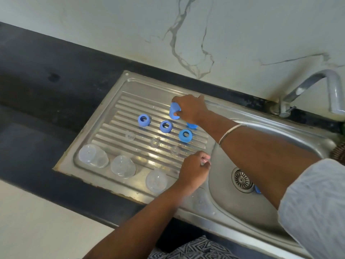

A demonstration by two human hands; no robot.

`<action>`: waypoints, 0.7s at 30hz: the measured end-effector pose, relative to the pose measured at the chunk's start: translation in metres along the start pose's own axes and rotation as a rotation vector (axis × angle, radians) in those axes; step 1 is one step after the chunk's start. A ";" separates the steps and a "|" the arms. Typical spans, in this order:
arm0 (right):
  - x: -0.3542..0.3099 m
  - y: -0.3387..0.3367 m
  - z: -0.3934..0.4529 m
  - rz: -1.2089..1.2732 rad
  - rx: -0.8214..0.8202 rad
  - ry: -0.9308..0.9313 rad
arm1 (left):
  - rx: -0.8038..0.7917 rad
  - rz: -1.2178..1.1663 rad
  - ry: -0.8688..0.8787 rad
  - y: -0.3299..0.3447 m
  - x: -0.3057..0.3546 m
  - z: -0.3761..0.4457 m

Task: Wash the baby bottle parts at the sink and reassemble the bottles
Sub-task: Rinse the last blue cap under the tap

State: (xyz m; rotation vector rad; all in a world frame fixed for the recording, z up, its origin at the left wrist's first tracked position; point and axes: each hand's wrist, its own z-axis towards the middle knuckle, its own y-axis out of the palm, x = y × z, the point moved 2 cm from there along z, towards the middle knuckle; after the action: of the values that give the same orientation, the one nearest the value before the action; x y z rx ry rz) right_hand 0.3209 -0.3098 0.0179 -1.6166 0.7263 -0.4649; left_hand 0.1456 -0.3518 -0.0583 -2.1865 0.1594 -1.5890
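Head view looks down on a steel drainboard [104, 152] with the sink basin [261, 212] at its 3 o'clock side; the washed parts lie spread over the ribs. I judge the main risk is slipping: the metal looks wet and ribbed, so a light part set down carelessly could tip or roll toward the basin; the small clear teats [155, 142] are hard to see against the steel and could be knocked by a wrist passing over them.

The right hand [188, 109], reaching across to 12 o'clock of the drainboard, has its fingers curled around a blue cap [173, 109] and grips it, tilted, just above the surface. The left hand [194, 169], at 4 o'clock near the basin edge, is loosely closed and seems to pinch something small and clear; what it is I cannot tell.

Three blue collar rings [165, 126] stand in the middle; three clear bottles [122, 166] sit along the 7 o'clock edge; one more blue piece [258, 189] lies by the drain [241, 179].
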 end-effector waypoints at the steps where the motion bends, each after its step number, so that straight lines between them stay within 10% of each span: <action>1: 0.000 0.001 0.000 -0.003 -0.013 -0.002 | -0.004 -0.004 0.003 0.000 0.000 0.000; 11: 0.001 0.010 0.000 0.117 -0.078 0.071 | -0.015 0.009 0.009 -0.002 -0.001 0.000; 21: 0.060 0.037 -0.131 0.565 0.619 0.593 | -0.023 0.099 -0.025 0.007 0.007 0.002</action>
State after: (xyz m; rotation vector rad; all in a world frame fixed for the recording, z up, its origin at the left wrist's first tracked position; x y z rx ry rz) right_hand 0.2699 -0.4478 -0.0014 -0.6400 1.2819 -0.6727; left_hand 0.1513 -0.3598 -0.0554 -2.1799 0.2749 -1.5126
